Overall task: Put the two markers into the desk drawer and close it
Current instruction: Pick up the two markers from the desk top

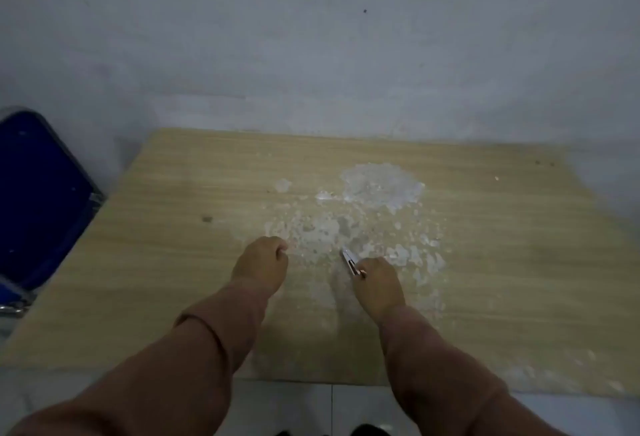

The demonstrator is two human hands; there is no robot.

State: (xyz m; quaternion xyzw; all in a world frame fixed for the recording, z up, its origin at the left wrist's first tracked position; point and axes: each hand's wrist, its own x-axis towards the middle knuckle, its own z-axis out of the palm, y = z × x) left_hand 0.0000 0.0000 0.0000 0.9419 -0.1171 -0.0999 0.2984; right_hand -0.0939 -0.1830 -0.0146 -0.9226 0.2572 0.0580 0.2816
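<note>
My right hand (379, 285) is closed around a slim white marker (349, 260), whose end sticks out up and to the left, low over the desk top (166, 262). My left hand (261, 264) rests on the desk to the left of it with the fingers curled into a fist; nothing shows from that fist. Both hands lie just in front of the white patches in the middle of the desk. I see only one marker. No drawer is in view, and the desk's front edge runs below my forearms.
White flaky patches (381, 183) are spread over the middle of the light wooden desk. A blue folding chair (38, 200) leans at the desk's left side. A grey wall stands right behind the desk. Pale floor tiles (294, 408) show below the front edge.
</note>
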